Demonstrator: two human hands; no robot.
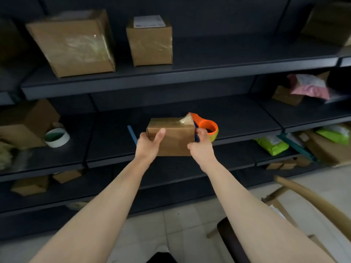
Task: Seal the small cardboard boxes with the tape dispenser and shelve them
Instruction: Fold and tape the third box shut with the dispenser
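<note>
My left hand grips the small cardboard box by its left end. Its long axis runs across the frame, and my right hand is curled round the tape dispenser at its right end.

Upper shelf: large box, smaller box

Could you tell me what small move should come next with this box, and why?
Probably draw the tape dispenser down over the right edge of the box to tear the tape. A strip seems to run across the top, its end stands bunched at that corner, and the left hand holds the box while the right hand grips the dispenser.
</note>
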